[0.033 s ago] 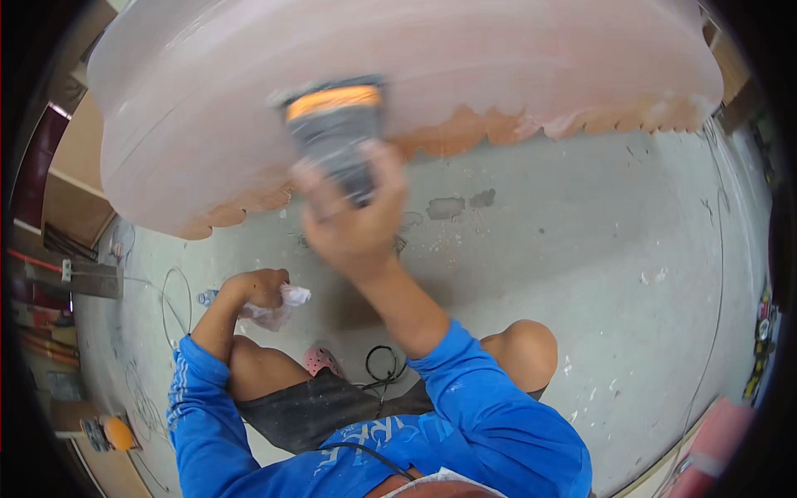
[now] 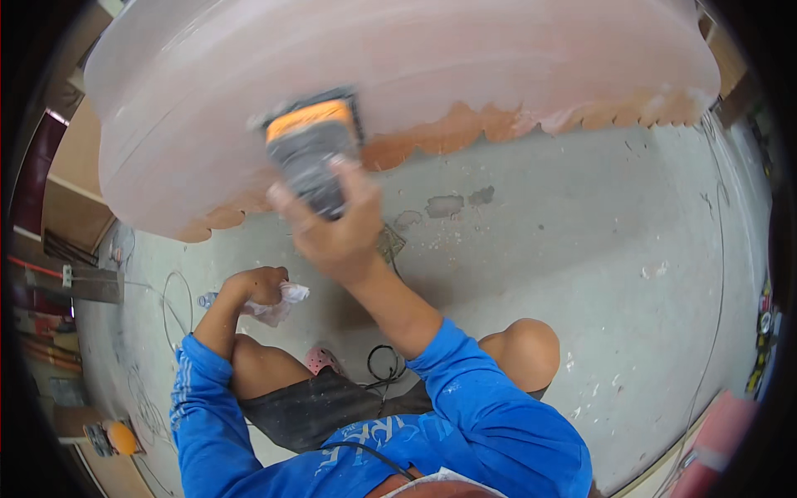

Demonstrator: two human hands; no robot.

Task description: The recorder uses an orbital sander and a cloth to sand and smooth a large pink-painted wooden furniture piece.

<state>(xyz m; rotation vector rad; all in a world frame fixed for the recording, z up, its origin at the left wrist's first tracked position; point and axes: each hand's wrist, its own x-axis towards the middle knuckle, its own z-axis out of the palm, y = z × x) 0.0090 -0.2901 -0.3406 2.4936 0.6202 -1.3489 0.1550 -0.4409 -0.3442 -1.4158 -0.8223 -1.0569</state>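
Note:
My right hand (image 2: 339, 241) is wrapped round the body of an electric sander (image 2: 311, 153), black with an orange band and blurred by motion. The sander's pad rests against a large curved panel (image 2: 515, 58), pinkish grey, with bare orange-brown patches along its scalloped lower edge. Lower down and to the left, above my bent knee, my left hand (image 2: 261, 286) is closed on a crumpled whitish-pink cloth (image 2: 274, 311). Just left of that hand shows part of a clear plastic bottle (image 2: 207, 299).
A black cable (image 2: 383, 363) coils on the grey floor (image 2: 564, 249) between my legs, near a pink clog (image 2: 322, 359). Another thin cable (image 2: 721, 274) runs along the right. Wooden boards (image 2: 75, 195) stand at the left, above an orange-topped round tool (image 2: 122, 438).
My right hand and the sander have shifted left and slightly down toward me across the panel. My left hand with the cloth has stayed in place.

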